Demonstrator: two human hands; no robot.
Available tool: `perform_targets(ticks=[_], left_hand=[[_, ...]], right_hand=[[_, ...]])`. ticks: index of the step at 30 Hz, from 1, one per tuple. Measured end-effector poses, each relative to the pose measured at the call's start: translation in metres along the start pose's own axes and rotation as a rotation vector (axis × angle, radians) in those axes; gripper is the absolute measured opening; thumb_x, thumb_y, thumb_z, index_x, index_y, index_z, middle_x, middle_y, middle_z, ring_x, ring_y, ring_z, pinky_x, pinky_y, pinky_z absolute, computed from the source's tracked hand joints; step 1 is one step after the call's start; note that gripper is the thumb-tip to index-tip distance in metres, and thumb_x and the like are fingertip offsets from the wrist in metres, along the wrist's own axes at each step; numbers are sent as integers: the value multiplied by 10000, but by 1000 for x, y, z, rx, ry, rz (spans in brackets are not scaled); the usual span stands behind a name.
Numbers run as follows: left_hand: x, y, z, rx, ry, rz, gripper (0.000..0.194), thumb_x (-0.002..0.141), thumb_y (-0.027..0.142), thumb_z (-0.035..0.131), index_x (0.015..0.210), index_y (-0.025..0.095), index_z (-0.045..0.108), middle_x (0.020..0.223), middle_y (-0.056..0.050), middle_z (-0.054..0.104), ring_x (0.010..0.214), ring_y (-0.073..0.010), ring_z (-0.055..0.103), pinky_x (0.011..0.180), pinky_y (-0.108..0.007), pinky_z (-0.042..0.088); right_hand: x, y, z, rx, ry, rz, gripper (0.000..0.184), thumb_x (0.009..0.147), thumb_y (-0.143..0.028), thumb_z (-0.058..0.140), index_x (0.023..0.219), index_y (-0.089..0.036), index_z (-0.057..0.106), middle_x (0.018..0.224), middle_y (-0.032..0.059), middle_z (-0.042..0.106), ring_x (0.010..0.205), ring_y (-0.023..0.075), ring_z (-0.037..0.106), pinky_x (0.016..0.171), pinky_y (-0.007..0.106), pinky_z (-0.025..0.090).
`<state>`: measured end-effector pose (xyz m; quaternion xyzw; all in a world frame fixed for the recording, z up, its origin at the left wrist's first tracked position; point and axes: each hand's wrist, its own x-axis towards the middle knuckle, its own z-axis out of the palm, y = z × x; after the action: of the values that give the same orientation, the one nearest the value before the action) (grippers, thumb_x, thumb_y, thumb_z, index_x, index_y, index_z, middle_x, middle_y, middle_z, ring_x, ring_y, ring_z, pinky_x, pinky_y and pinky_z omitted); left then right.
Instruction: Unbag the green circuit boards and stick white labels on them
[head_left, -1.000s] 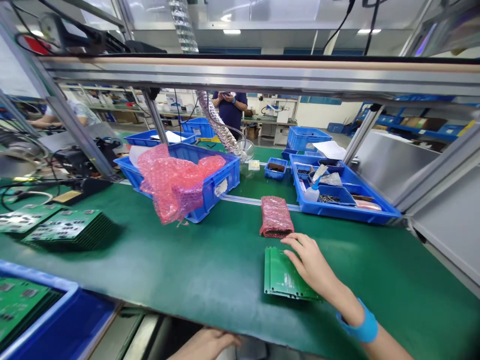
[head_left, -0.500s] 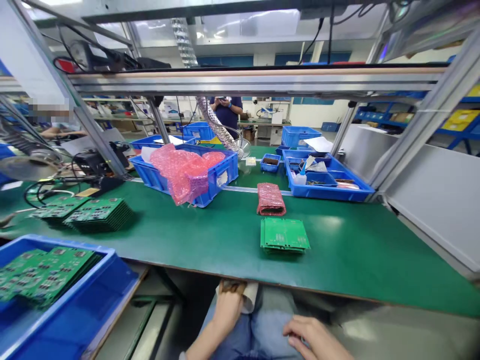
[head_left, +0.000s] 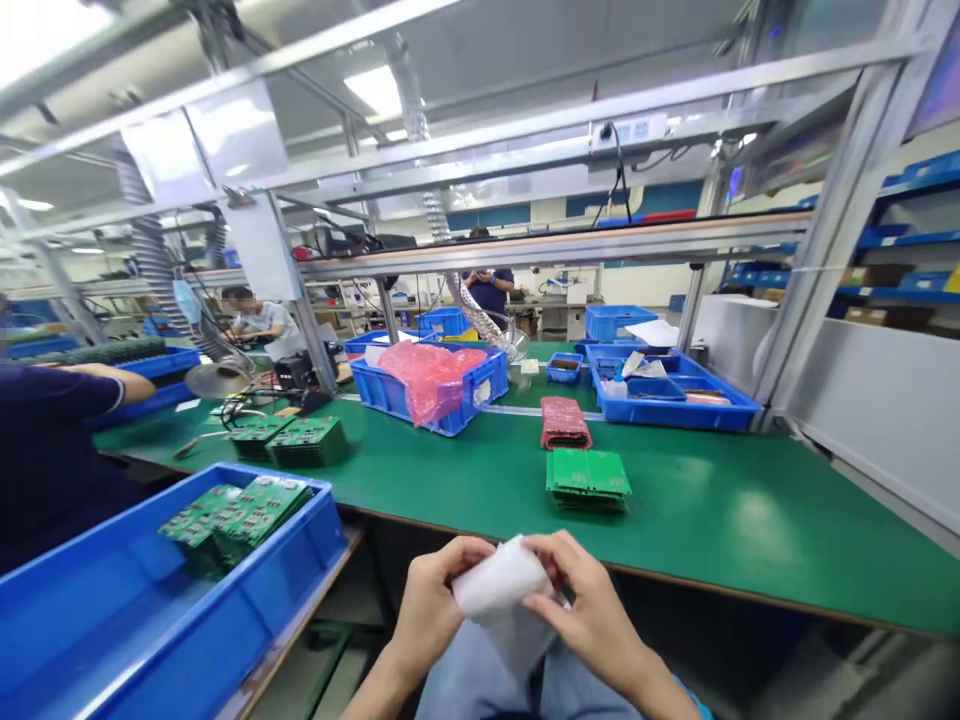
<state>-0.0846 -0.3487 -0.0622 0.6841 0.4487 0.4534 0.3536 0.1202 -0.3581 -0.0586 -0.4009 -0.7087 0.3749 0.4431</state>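
Note:
Between my two hands, above my lap and just in front of the bench edge, is a white paper roll (head_left: 499,582). A thin loose sheet hangs down from it over my jeans. My left hand (head_left: 433,598) is closed around the roll's left end. My right hand (head_left: 583,598) grips the other end with thumb and fingers. Beyond my hands, a stack of green circuit boards (head_left: 589,472) lies on the bench. Right behind that stack is a bundle in pink bubble wrap (head_left: 564,422).
A blue crate (head_left: 480,400) with pink bubble wrap stands at the back. To its right are a small blue bin (head_left: 564,368) and a divided blue tray (head_left: 675,412). A large blue tub (head_left: 225,620) with circuit boards is at my left. A co-worker's arm (head_left: 90,385) shows at far left.
My left hand has raised the roll from my lap, and my right hand has come in and gripped it too. The view has tilted up and turned left.

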Motion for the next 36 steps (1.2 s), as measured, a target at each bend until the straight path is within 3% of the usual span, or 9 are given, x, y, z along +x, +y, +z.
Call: perform_targets(ticks=[3,7,11,13,17,20,27,32,36], left_hand=[[11,-4,-8,86,217,317,161,743,160,665,823,265,757,950,-70,769,935,-275,687,885,-386,501],[49,2,-17,-47,148,507,204,711,281,720,909,303,760,1094,-95,724,1093,-310,616,1075,-506,334],[104,20,-8,-871,-480,-9,888,574,719,657,1348,334,453,1376,-137,521,1233,-400,484,891,-566,446],[128,26,8,-1063,-809,-245,900,607,810,538,1356,322,435,1306,-142,577,1122,-373,572,786,-484,486],[164,36,48,-1015,-982,-281,726,503,387,875,1148,158,631,983,-108,714,869,-246,651,767,-320,460],[193,53,62,-993,-978,-256,626,459,200,893,1041,128,675,885,-83,722,770,-208,652,748,-303,469],[280,98,64,-897,-799,-180,452,549,265,866,941,116,697,827,-85,735,712,-203,664,703,-317,497],[349,109,60,-797,-393,63,306,597,283,830,813,166,647,732,7,697,653,-141,619,639,-250,463],[389,104,21,-608,-138,245,435,544,183,825,946,198,658,785,51,687,704,-129,607,693,-235,453]], right_hand=[[11,-3,-8,302,-12,89,403,715,-264,717,1081,-214,555,868,-7,558,703,136,519,630,236,405],[27,-4,-29,488,-207,122,263,765,-393,654,888,-162,629,815,15,613,763,163,535,692,249,397],[48,-16,-57,216,-58,79,250,828,-309,512,971,-179,671,857,18,644,799,184,545,729,267,407],[61,-29,-74,13,-94,20,310,849,-251,436,1042,-183,668,891,26,659,804,187,559,746,277,414],[88,-68,-117,-441,-237,-72,351,860,-192,428,1139,-199,640,889,23,685,785,174,593,728,263,424],[111,-99,-155,-695,-257,-38,254,874,-297,544,1095,-219,642,974,14,692,838,172,612,733,249,425],[184,-159,-242,-1569,-286,50,171,779,-284,712,921,-194,681,786,37,690,715,200,615,553,264,322],[254,-180,-267,-1994,-202,-262,114,877,-296,612,869,-184,635,737,41,670,677,205,624,506,282,218],[320,-166,-255,-1987,-302,-528,190,908,-75,447,924,-173,608,820,55,678,699,197,633,507,289,199]])
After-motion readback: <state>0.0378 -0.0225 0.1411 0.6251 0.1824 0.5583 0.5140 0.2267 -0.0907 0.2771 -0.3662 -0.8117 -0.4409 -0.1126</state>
